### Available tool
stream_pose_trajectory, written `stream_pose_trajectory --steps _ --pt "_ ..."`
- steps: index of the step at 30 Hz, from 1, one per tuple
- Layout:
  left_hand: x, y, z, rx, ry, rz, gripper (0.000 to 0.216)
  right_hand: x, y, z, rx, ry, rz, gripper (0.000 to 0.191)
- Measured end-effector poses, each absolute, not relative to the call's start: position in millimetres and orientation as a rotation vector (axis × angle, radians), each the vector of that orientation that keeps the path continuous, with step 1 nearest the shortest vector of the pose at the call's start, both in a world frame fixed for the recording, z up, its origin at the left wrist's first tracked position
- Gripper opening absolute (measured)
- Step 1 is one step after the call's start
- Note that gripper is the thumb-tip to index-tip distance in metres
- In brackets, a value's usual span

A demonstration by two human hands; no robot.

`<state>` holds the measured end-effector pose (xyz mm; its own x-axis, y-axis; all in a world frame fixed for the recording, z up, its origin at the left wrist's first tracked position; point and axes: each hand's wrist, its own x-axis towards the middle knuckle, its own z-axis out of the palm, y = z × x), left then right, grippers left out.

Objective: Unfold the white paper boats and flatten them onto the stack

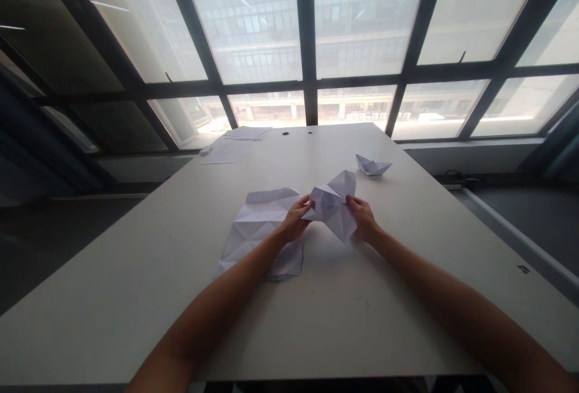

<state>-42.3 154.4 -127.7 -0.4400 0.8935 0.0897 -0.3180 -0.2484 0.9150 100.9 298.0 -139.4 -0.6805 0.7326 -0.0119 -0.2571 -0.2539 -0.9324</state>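
Note:
A partly folded sheet of white paper (337, 203), with creased flaps standing out, is held between my two hands above the table. My left hand (297, 217) pinches its left edge, the thumb on top. At its right edge my right hand (360, 215) grips it with thumb and fingers; some fingertips are hidden behind the paper. Under and beside my left forearm lies a creased, unfolded white sheet (260, 230), flat on the table. Beyond my right hand sits a folded paper boat (373, 166), upright and apart from both hands.
The long white table (136, 272) reaches toward the windows. Several white sheets (230, 150) lie at its far left, with a small whitish object (205, 150) beside them. Two dark round spots (285, 134) mark the far end. A small dark mark (523, 269) is near the right edge.

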Motion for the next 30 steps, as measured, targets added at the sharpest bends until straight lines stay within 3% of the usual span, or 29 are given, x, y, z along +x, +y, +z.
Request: stream_pose_trajectory --steps 6,20,27,30 --pt "-39 148 -113 0.673 1.047 1.742 0.039 100 298 -137 -0.616 -1.327 2.006 0.048" --pt "-36 154 -110 0.629 1.27 1.872 0.041 104 302 -134 -0.589 -1.521 1.955 0.043" --pt "-42 162 -120 0.621 1.193 2.061 0.027 103 302 -141 -0.569 -1.696 1.9 0.039" --pt "-40 162 -117 0.582 1.167 2.059 0.032 102 302 -143 -0.552 -1.736 1.842 0.037"
